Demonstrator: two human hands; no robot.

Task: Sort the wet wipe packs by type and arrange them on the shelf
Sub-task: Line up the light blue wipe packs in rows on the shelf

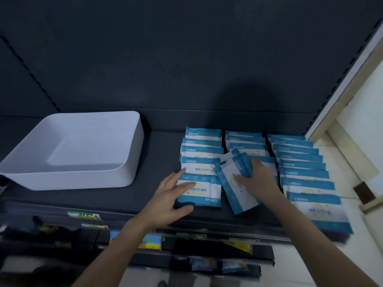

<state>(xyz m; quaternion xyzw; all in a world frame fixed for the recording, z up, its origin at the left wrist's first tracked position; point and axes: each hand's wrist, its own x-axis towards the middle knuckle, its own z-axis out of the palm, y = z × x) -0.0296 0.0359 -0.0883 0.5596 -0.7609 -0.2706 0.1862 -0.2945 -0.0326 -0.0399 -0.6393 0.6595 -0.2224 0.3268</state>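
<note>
Blue-and-white wet wipe packs lie in three overlapping rows on the dark shelf [157,146]: a left row [202,152], a middle row [245,141] and a longer right row [302,168]. My left hand [173,195] rests on the front pack of the left row [204,192], fingers spread over its left edge and thumb at its near edge. In front of the middle row my right hand [256,179] grips a small bunch of tilted packs [234,179] with fingers over their top.
A white plastic bin [132,141], with nothing inside, sits on the shelf at the left. A white upright [342,85] bounds the shelf on the right, with pale floor beyond. Lower shelves with other packaged goods [149,241] show beneath the front edge.
</note>
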